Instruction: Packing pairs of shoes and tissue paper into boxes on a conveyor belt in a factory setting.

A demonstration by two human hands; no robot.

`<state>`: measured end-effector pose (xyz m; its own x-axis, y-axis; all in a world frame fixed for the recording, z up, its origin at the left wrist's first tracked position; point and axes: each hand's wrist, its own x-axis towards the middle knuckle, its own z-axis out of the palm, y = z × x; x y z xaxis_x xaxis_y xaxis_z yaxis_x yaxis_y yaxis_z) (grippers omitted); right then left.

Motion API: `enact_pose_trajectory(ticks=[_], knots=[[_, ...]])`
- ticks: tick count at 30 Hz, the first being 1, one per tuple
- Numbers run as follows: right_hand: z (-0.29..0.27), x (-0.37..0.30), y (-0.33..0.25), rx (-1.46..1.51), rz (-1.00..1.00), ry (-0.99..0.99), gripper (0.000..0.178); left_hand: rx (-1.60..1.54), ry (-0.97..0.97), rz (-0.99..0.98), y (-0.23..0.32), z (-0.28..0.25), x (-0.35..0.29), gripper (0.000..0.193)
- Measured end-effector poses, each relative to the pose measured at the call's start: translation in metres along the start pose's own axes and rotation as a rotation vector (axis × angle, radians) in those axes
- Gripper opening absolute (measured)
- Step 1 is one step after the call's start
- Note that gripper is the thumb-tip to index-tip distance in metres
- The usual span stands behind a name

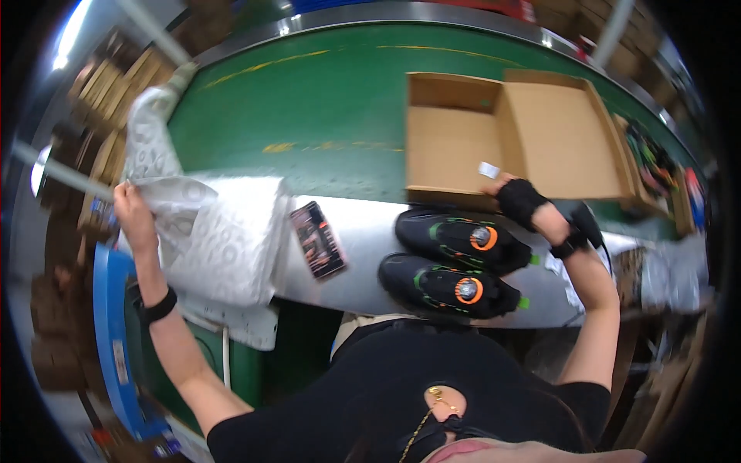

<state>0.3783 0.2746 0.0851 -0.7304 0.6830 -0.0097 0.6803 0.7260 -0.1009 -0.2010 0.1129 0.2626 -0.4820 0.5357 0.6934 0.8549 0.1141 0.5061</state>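
My left hand [135, 216] pinches the edge of a thin white sheet of patterned wrapping paper [189, 191], lifted off a stack of the same paper [235, 231]. My right hand [519, 202], in a black fingerless glove, is at the near wall of an open brown cardboard box [451, 147]. A small white label [488, 170] shows at its fingertips. Just below that hand lies a pair of black shoes, one farther [455, 239] and one nearer [448, 287], with green trim and orange-ringed dials. A dark printed rectangular item [318, 241] lies between the paper and the shoes.
The box's lid [567, 139] is folded open to the right. A green belt [309, 100] stretches beyond the metal ledge [355, 285]. Crumpled patterned paper [150, 131] stands at the far left, above a blue frame [116, 339]. Clear plastic bags [675, 274] and a carton of colourful items [652, 158] are at right.
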Motion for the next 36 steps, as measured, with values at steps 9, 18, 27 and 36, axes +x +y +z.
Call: enact_pose_trajectory(ticks=[9,18,27,36], knots=[[-0.115,0.025,-0.08,1.355,-0.175,0.436,0.057,-0.875,-0.823,-0.1,0.294,0.195,-0.07,0.03],[-0.059,-0.034,0.139,0.663,0.874,1.253,0.045,-0.593,-0.521,0.735,0.345,0.295,-0.126,0.047],[-0.061,-0.178,0.228,0.093,1.389,1.467,0.054,0.164,-0.772,0.62,0.185,0.315,-0.155,0.058],[-0.043,-0.205,0.189,-0.235,1.319,1.132,0.1,-0.748,-1.342,-0.952,0.141,0.304,-0.152,0.082]])
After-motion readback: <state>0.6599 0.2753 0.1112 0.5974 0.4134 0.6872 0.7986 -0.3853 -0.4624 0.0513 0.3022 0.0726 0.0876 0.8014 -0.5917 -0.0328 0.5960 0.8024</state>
